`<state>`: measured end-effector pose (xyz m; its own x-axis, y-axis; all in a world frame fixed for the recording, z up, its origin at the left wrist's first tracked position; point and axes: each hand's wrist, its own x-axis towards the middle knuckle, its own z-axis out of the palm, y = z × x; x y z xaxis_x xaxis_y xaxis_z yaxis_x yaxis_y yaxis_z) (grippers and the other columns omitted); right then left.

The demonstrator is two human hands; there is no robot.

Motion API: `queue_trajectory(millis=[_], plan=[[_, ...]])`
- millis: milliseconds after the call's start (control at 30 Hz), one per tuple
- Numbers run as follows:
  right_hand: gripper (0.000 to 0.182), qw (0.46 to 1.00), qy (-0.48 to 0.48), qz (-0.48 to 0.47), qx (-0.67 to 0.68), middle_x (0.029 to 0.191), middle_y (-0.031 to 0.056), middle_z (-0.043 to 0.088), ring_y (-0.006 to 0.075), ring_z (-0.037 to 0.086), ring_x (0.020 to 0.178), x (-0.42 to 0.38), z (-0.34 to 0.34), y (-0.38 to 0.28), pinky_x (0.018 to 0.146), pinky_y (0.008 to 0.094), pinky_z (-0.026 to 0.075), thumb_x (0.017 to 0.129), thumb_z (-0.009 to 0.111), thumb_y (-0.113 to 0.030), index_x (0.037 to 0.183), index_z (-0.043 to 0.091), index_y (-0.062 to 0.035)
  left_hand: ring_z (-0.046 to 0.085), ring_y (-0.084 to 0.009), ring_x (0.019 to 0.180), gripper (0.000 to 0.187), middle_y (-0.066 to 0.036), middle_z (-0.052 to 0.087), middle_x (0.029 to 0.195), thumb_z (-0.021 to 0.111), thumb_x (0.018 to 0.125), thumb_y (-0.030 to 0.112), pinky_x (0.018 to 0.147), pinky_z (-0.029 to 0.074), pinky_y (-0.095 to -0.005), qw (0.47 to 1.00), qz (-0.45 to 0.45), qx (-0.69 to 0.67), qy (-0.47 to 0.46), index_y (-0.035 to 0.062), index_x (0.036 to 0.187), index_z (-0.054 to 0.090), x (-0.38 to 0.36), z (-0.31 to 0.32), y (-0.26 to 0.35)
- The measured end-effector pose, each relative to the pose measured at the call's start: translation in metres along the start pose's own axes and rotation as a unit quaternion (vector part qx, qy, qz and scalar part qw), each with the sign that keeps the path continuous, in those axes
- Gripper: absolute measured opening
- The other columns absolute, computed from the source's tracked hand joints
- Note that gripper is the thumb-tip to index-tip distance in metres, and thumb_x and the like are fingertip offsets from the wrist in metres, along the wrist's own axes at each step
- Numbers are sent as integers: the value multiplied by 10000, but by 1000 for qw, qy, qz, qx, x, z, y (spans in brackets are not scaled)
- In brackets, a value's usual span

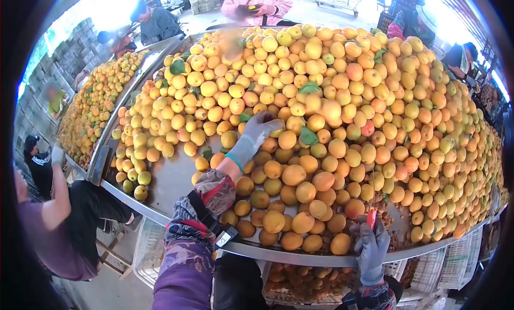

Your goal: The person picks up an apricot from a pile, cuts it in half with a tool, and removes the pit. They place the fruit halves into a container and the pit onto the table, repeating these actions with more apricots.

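Note:
My left hand, in a grey glove, reaches over the middle of a large heap of apricots. Its fingers are curled round a yellow apricot at the heap's surface. Near the front edge of the metal table, my right hand, gloved too, grips a small red-handled knife. The knife's thin blade points up and away from me, overlapping the fruit in this view. Brown scraps lie on the tabletop beside the right hand.
The table's raised metal rim runs in front of me. Beneath it are white plastic crates and a crate of halved-looking fruit. A second apricot heap is on the left. A person in purple sits close by; others work around.

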<state>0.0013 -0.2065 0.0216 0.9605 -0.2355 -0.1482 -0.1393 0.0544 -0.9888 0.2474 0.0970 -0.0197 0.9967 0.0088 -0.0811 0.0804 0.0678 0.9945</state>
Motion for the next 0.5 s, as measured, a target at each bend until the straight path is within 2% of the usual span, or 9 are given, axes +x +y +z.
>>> queue_trajectory(millis=[100, 167, 200, 267, 300, 333, 400, 433, 500], plan=[[258, 1000, 6, -1, -8, 773, 75, 640, 27, 416, 449, 0, 1, 0, 419, 169, 307, 910, 574, -177, 1054, 551, 36, 550, -104, 878, 195, -8, 615, 953, 654, 846, 122, 783, 449, -229, 997, 38, -17, -67, 26, 1010, 609, -11, -11, 6], [246, 1000, -5, -2, -12, 772, 76, 639, 27, 416, 450, 0, 1, -2, 421, 169, 310, 911, 565, -163, 1052, 554, 39, 535, -76, 679, 106, 18, 594, 766, 627, 858, 115, 587, 426, -239, 992, -35, -115, -38, 35, 927, 624, -28, -15, 31], [246, 1000, -4, -2, -12, 772, 76, 639, 27, 416, 450, 0, 2, -3, 421, 169, 310, 911, 565, -163, 1052, 554, 39, 535, -76, 679, 106, 18, 594, 766, 627, 858, 115, 587, 426, -239, 992, -36, -115, -38, 35, 927, 624, -25, -18, 26], [227, 1000, 0, 0, -2, 776, 80, 642, 28, 417, 450, -1, 1, -3, 423, 170, 316, 914, 550, -140, 1050, 556, 41, 606, -174, 667, 151, -36, 638, 756, 621, 858, 148, 596, 472, -283, 986, 131, 101, 17, 28, 949, 625, -9, -25, 8], [227, 1000, 6, -1, -3, 776, 80, 642, 28, 417, 450, -1, 0, -2, 423, 170, 316, 914, 550, -140, 1050, 556, 41, 631, -290, 749, 181, -104, 656, 796, 609, 836, 143, 674, 505, -345, 898, 281, 324, 100, 34, 979, 616, 5, -29, 5], [220, 1000, 5, 1, -3, 781, 81, 645, 28, 418, 451, -1, 0, -2, 422, 171, 318, 913, 549, -130, 1052, 557, 40, 592, -363, 883, 253, -129, 645, 939, 599, 798, 120, 792, 489, -392, 815, 297, 478, 140, 53, 1042, 594, 9, -32, 17], [214, 1000, 11, 2, -4, 786, 82, 649, 28, 419, 451, 0, -1, -2, 422, 171, 320, 912, 547, -120, 1055, 558, 39, 538, -328, 1038, 342, -106, 596, 1108, 610, 759, 105, 844, 451, -423, 719, 350, 571, 185, 89, 1098, 566, 26, -35, 21], [214, 1000, 8, 13, -1, 789, 81, 652, 28, 424, 454, 0, -1, -2, 422, 171, 322, 910, 549, -116, 1058, 558, 38, 538, -328, 1038, 342, -106, 596, 1108, 610, 759, 105, 844, 451, -423, 720, 352, 571, 181, 89, 1098, 566, 29, -34, 21], [221, 999, 4, 32, 2, 791, 74, 659, 28, 437, 463, -1, -1, -4, 426, 167, 327, 906, 561, -120, 1063, 561, 35, 512, -274, 1090, 456, -68, 544, 1175, 629, 726, 111, 824, 457, -434, 586, 287, 738, 174, 145, 1171, 531, 33, -32, 23]])
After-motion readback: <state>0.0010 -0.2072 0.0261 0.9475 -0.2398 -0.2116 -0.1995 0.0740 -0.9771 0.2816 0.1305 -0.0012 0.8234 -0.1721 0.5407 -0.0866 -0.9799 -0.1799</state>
